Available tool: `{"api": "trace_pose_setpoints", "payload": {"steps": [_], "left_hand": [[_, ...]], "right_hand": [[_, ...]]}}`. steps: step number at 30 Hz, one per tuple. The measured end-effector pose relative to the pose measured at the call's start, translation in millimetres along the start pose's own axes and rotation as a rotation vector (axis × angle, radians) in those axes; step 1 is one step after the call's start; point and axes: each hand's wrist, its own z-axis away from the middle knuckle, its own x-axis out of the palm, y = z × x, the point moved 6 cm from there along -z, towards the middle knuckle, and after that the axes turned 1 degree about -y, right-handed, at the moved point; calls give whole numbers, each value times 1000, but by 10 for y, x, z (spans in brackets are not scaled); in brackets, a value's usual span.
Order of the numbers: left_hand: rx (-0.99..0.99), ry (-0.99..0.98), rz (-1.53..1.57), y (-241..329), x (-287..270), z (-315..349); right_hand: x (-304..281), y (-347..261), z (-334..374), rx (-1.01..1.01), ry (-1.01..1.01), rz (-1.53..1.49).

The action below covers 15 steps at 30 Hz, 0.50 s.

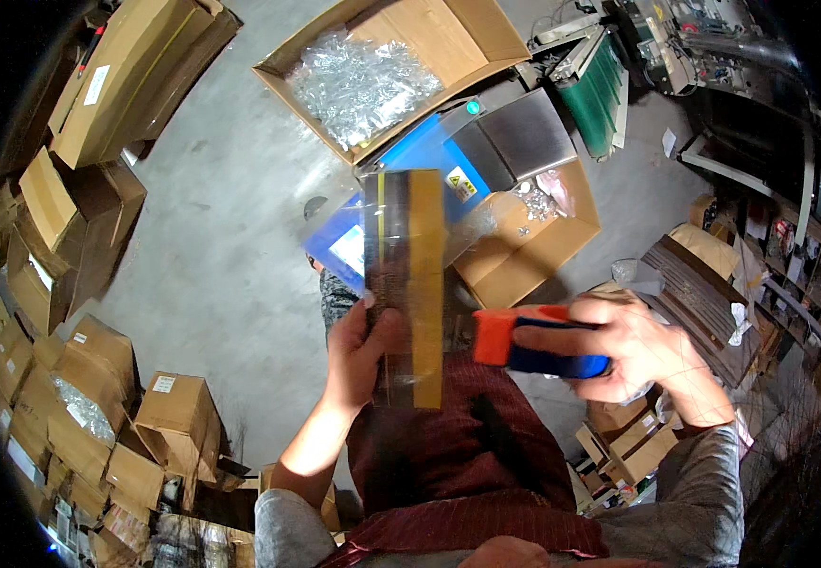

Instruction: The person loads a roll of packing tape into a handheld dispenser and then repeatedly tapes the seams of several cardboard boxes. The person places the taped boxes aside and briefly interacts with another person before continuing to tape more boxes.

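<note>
While the left hand (pixel 358 346) grips a flat yellow-and-brown pack in a clear sleeve (pixel 408 284), fingers clamped on its lower edge, the right hand (pixel 623 350) is closed around an orange-and-blue hand tool (pixel 535 346) just beside it. By my judgement the pack is only mid-handling: it is held upright above the lap, not yet set into the open carton (pixel 524 251) beyond.

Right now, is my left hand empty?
No, the left hand grips a flat yellow and brown pack in clear wrap, held upright.
</note>
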Motion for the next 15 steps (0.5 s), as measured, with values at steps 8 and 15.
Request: {"api": "trace_pose_setpoints", "payload": {"steps": [8, 15], "left_hand": [[127, -23, -248, -99, 215, -5], [175, 173, -14, -185, 132, -113]], "right_hand": [[404, 121, -456, 192, -216, 260], [1350, 1187, -370, 502, -490, 567]]}}
